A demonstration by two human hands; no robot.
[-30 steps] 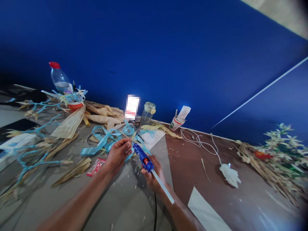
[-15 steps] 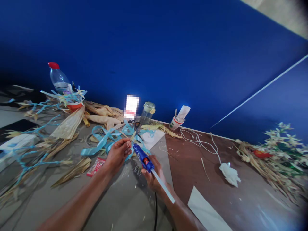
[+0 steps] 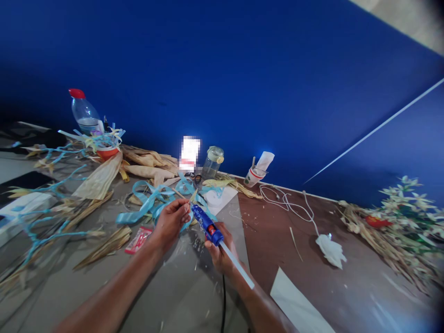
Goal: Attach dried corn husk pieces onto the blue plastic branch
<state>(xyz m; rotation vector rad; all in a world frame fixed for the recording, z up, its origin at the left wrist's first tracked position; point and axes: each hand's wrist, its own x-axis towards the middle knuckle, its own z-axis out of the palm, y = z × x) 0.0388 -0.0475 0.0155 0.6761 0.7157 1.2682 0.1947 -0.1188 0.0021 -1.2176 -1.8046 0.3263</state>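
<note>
My right hand (image 3: 224, 252) is wrapped round a blue hot glue gun (image 3: 205, 221), its nozzle pointing up and left. From the gun's back end sticks a long whitish glue stick (image 3: 237, 266), and a black cord hangs below. Close to the nozzle, my left hand (image 3: 172, 221) pinches a small thin stick with a pale dry husk piece (image 3: 194, 196) at its tip. Whether nozzle and piece touch I cannot tell. Behind the hands lies a loose tangle of light blue ribbon (image 3: 144, 206). A red and white packet (image 3: 138, 239) rests by my left wrist.
Dry corn husks (image 3: 149, 162) and blue-wrapped branches (image 3: 45, 240) spread over the left side. Along the wall stand a red-capped bottle (image 3: 85, 113), a clear jar (image 3: 212, 163) and a cup (image 3: 255, 176). A white cable (image 3: 287, 203) and white flowers (image 3: 409, 199) lie right.
The glue gun in my right hand has shifted slightly up and right, its nozzle now nearer my left fingertips. My left hand stays nearly still.
</note>
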